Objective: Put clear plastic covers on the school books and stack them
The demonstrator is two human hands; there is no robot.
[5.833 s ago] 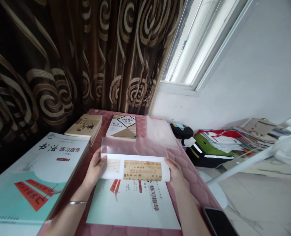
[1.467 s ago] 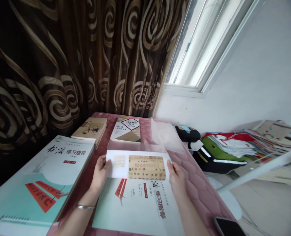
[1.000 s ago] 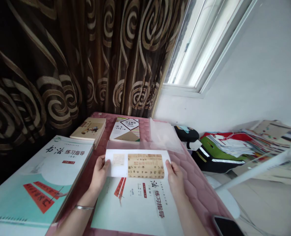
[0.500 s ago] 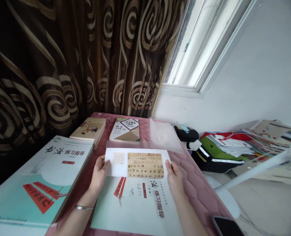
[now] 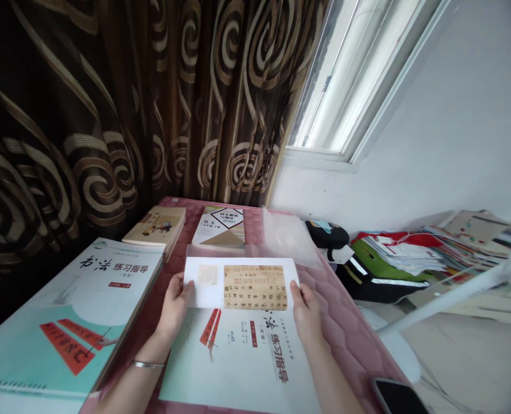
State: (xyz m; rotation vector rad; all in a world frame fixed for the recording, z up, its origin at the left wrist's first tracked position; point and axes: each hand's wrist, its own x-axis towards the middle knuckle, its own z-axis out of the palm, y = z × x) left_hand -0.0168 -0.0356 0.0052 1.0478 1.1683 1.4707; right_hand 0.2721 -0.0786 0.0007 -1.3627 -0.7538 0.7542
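In front of me lies a calligraphy workbook point(image 5: 242, 356), its title page showing sideways. Across its far side runs a white flap point(image 5: 207, 296) with a tan picture of brush writing, folded over toward me. My left hand point(image 5: 176, 299), with a silver bangle on the wrist, pinches the flap's left end between thumb and fingers. At the other end, my right hand point(image 5: 304, 305) is closed on the flap in the same way. A clear plastic sheet point(image 5: 287, 233) spreads out beyond the workbook.
A stack of matching workbooks point(image 5: 108, 299) stands at left, with smaller tan books point(image 5: 158, 225) behind. Another book point(image 5: 219, 227) lies at the far edge of the pink quilted cover point(image 5: 345, 310). At right are a phone point(image 5: 399, 397), a white lamp arm point(image 5: 449, 293) and a green bag point(image 5: 380, 267).
The flap's folded edge has shifted very slightly away from me, and a little more of the title page shows. Both hands keep their hold.
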